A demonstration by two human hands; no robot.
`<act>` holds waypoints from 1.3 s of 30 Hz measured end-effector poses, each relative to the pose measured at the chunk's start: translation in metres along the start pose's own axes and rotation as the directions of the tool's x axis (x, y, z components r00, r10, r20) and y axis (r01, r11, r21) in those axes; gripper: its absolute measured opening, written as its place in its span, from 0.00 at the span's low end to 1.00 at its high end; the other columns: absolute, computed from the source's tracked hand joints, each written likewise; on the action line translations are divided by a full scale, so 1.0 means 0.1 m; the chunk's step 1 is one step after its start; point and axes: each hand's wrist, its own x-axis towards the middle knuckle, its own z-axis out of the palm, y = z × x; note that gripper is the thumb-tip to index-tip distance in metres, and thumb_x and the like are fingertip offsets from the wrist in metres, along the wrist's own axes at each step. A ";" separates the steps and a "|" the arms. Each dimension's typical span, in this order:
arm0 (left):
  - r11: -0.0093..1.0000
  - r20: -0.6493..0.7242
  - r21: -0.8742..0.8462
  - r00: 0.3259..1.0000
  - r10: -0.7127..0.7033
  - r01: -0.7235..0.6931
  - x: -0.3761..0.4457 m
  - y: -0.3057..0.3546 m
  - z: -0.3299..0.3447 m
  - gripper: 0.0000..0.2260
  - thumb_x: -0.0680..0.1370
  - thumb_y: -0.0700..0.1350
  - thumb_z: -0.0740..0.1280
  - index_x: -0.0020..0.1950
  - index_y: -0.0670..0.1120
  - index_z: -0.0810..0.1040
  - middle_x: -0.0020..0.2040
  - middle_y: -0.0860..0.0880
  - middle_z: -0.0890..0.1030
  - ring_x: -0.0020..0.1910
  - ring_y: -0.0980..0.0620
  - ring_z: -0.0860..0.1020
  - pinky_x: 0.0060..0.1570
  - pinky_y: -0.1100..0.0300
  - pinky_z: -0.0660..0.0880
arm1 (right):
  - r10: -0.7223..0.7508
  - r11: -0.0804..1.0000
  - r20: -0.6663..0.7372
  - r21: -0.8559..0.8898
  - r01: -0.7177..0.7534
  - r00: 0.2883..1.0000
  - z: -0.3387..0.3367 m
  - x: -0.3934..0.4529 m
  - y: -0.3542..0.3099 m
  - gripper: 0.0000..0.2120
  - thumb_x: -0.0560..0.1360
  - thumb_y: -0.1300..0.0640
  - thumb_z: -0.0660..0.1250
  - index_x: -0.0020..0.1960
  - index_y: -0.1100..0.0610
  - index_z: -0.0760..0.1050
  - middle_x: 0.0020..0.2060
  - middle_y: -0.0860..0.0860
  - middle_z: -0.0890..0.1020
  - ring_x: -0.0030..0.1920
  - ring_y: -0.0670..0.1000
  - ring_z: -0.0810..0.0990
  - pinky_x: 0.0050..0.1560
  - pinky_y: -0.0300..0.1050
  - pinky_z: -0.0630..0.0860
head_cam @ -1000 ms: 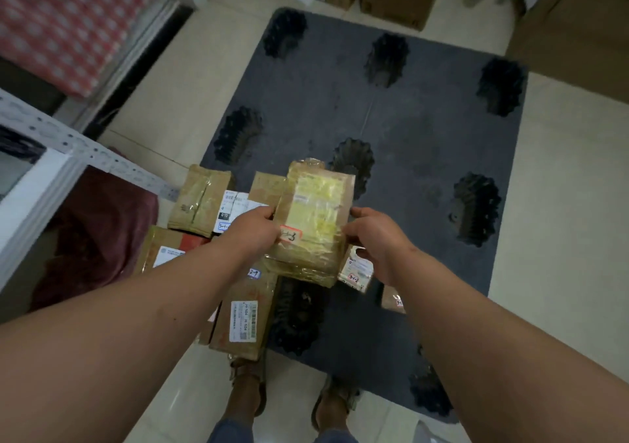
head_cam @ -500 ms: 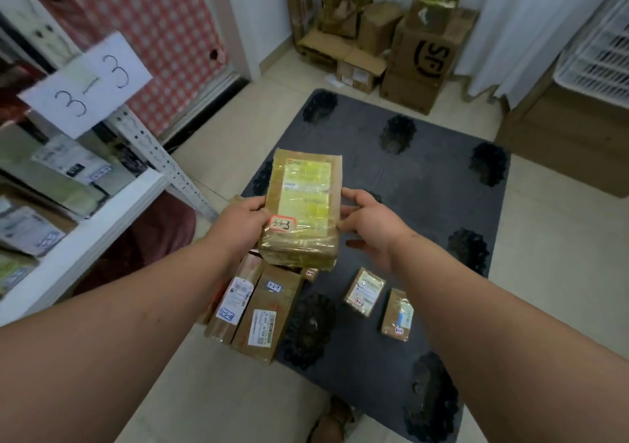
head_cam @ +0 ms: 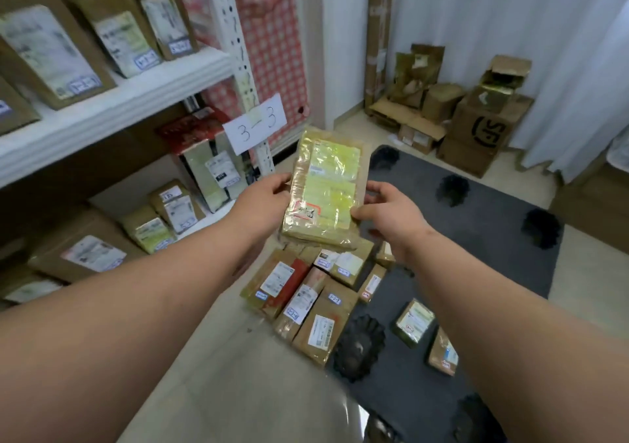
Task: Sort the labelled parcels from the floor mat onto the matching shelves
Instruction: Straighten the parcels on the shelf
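A flat parcel (head_cam: 323,191) wrapped in shiny tape, with a yellow-green label and a small red-edged tag, is held up in front of me. My left hand (head_cam: 263,199) grips its left edge and my right hand (head_cam: 388,214) grips its right edge. Just left of it a paper sign "3-3" (head_cam: 256,123) hangs on the white shelf post (head_cam: 238,51). Below the sign, the lower shelf (head_cam: 112,197) holds several labelled parcels. On the dark floor mat (head_cam: 476,231) lie several more brown parcels (head_cam: 306,299).
The upper white shelf (head_cam: 112,105) carries several brown parcels. Cardboard boxes (head_cam: 476,126) are stacked by the far wall beside a white curtain (head_cam: 544,34). A red checked cloth (head_cam: 272,44) hangs behind the rack. Beige tile floor (head_cam: 238,374) lies under me.
My view has risen and turned left toward the shelves. Both hands carried the parcel up from the mat to beside the "3-3" sign.
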 end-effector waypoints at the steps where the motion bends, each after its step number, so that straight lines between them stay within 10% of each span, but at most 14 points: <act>1: 1.000 -0.021 0.013 1.000 0.001 -0.001 -0.05 0.01 -0.11 0.19 0.81 0.40 0.60 0.70 0.54 0.75 0.63 0.52 0.80 0.59 0.49 0.78 0.62 0.53 0.75 | -0.018 1.000 0.009 -0.006 0.018 1.000 0.08 -0.04 -0.08 0.27 0.73 0.69 0.69 0.70 0.56 0.70 0.55 0.51 0.82 0.46 0.49 0.82 0.32 0.36 0.75; 7: 0.997 -0.139 0.075 0.990 0.014 -0.003 -0.36 0.14 -0.67 0.20 0.79 0.43 0.59 0.69 0.55 0.76 0.63 0.48 0.80 0.62 0.44 0.77 0.65 0.47 0.73 | -0.112 0.993 0.126 -0.007 0.114 0.986 0.50 -0.20 -0.56 0.30 0.72 0.72 0.69 0.71 0.56 0.69 0.60 0.51 0.81 0.58 0.52 0.80 0.52 0.44 0.78; 18: 0.998 -0.377 0.039 0.925 0.052 -0.041 -0.63 0.45 -1.12 0.20 0.80 0.41 0.63 0.72 0.54 0.74 0.59 0.50 0.82 0.55 0.50 0.79 0.56 0.56 0.75 | -0.193 0.970 0.293 -0.089 0.227 0.937 0.76 -0.31 -1.27 0.27 0.74 0.74 0.66 0.69 0.57 0.69 0.53 0.47 0.80 0.45 0.41 0.77 0.29 0.26 0.72; 26: 0.999 -0.453 0.035 0.890 0.043 -0.031 -0.74 0.64 -1.24 0.19 0.81 0.42 0.62 0.71 0.53 0.74 0.63 0.50 0.80 0.59 0.49 0.79 0.63 0.50 0.75 | -0.245 0.936 0.360 -0.156 0.317 0.900 0.85 -0.28 -1.57 0.28 0.73 0.72 0.69 0.69 0.55 0.70 0.60 0.49 0.79 0.52 0.47 0.78 0.37 0.33 0.70; 33: 1.000 -0.522 0.025 0.853 0.010 0.004 -0.84 0.73 -1.34 0.12 0.82 0.46 0.62 0.64 0.52 0.76 0.54 0.53 0.80 0.47 0.57 0.78 0.45 0.60 0.75 | -0.227 0.907 0.414 -0.241 0.346 0.882 1.02 -0.26 -1.68 0.24 0.71 0.71 0.70 0.64 0.56 0.71 0.54 0.53 0.81 0.52 0.53 0.81 0.47 0.44 0.79; 39: 0.954 -0.514 0.258 0.858 0.003 0.151 -0.95 0.81 -1.42 0.14 0.81 0.51 0.63 0.66 0.51 0.68 0.55 0.50 0.80 0.51 0.48 0.79 0.55 0.48 0.77 | -0.237 0.861 0.460 -0.308 0.404 0.856 1.09 -0.39 -1.76 0.27 0.72 0.64 0.74 0.65 0.55 0.65 0.51 0.52 0.79 0.50 0.52 0.79 0.42 0.43 0.73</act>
